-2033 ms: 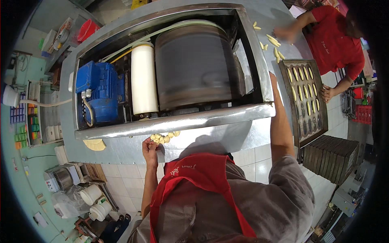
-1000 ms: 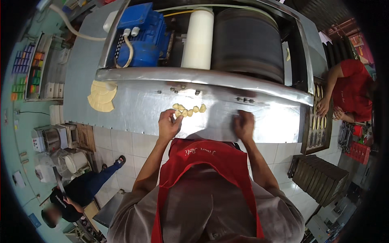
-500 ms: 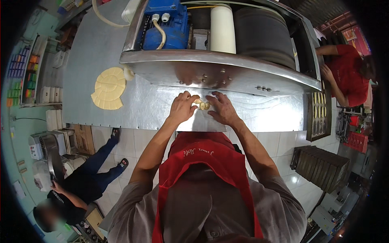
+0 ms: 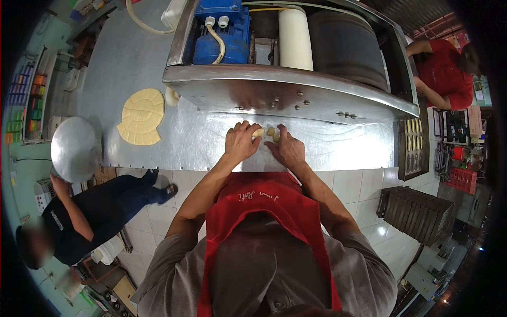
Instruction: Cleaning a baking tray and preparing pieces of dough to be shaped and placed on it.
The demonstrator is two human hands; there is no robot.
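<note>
Standing at the far left, a person in dark clothes (image 4: pixel 79 216) holds up one round, dull-silver metal lid (image 4: pixel 76 149) beside the long stainless-steel worktable (image 4: pixel 338 150). On the table to the right of that lid lies one stack of flat, pale-yellow dough sheets (image 4: pixel 140 116), well apart from the hands. Further right, against the machine's front lip, the left hand (image 4: pixel 240 142) rests palm-down with its fingers curled over the left end of a small cluster of pale-yellow dough pieces (image 4: pixel 266 132). How many pieces are in the cluster cannot be counted, since the fingers cover part of it; at least two lumps show. The right hand (image 4: pixel 288 149) sits just beside the left, its fingertips pressed onto the right end of the same cluster, so the dough lies between and under both sets of fingers, on the table surface. Whether either hand truly pinches a piece or only presses on it cannot be told. Behind the hands stands one large steel dough-rolling machine (image 4: pixel 296 95) with one blue motor (image 4: pixel 219 34), one white roller (image 4: pixel 294 39) and one dark wide drum (image 4: pixel 346 47). At the table's right end lies one dark baking tray (image 4: pixel 411 148) holding rows of small yellow dough shapes. Beyond it a second person in a red shirt (image 4: pixel 446 74) leans in, and below stands one stack of dark empty trays (image 4: pixel 417 208) on the white tiled floor.
</note>
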